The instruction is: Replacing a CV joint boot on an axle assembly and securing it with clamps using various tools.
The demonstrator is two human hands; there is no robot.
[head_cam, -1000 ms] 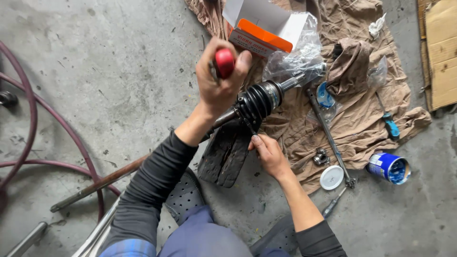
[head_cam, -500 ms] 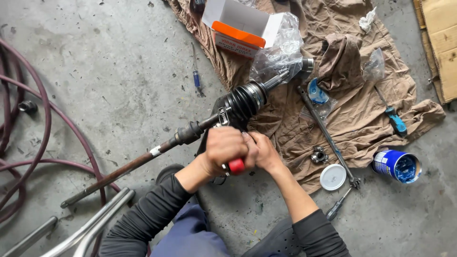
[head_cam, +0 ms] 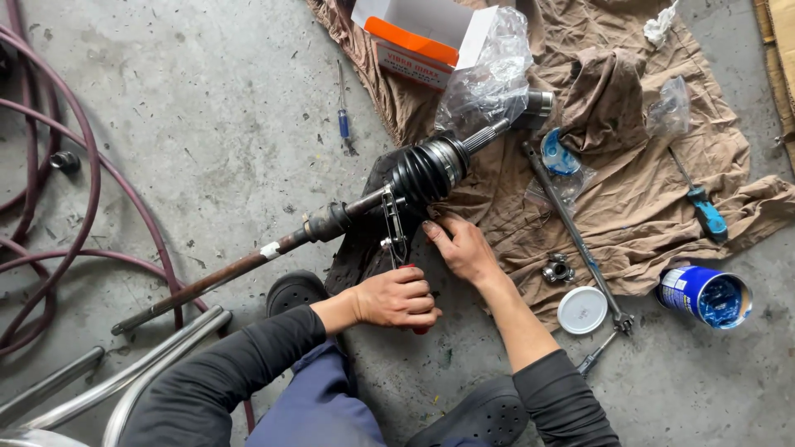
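Clamp pliers on the axle boot band, both hands low over the floor.

Your left hand (head_cam: 396, 298) is clamped round the red grips of the metal band pliers (head_cam: 394, 233); your right hand (head_cam: 460, 247) lies open, fingers spread, just beside the tool, gripping nothing. Pliers' nose sits at the narrow end of the ribbed black rubber boot (head_cam: 424, 171) on the rusty steel axle shaft (head_cam: 248, 263), which lies diagonally across the concrete w/ its splined end on the brown cloth (head_cam: 629, 207). Keep the tool square to the shaft, squeeze evenly, steady the boot w/ your right. Farther off: white lid (head_cam: 582, 310), blue grease tin (head_cam: 705, 296), orange-and-white carton (head_cam: 418, 33).
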